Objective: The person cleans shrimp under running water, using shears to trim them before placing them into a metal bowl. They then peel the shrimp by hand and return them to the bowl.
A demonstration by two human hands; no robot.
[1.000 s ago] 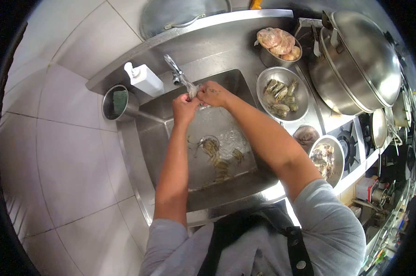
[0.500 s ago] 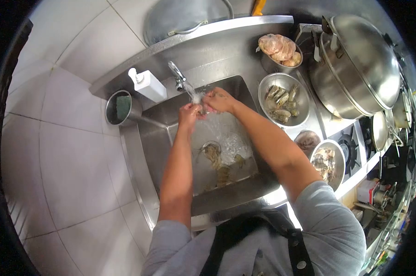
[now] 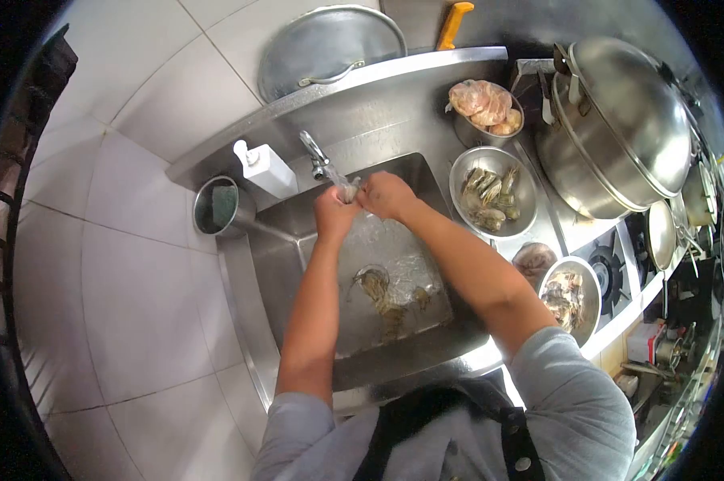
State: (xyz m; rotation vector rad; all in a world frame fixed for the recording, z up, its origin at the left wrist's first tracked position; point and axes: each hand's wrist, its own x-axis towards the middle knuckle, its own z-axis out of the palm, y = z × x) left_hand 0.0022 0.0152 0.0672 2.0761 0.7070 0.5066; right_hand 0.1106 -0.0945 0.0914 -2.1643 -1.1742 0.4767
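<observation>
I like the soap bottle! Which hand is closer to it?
Left. The left hand is under the faucet, just right of the soap bottle; the right hand is farther right, beyond it.

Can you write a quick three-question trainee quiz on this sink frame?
1. True or false: both hands are under the tap.
2. What lies on the sink floor? A) shrimp B) potatoes C) spoons
3. Fill in: the white soap bottle stands to the ___ of the tap in the picture.

Key:
1. True: left hand and right hand meet in the water below the spout, around something small.
2. A: shrimp lie near the drain.
3. left
</observation>
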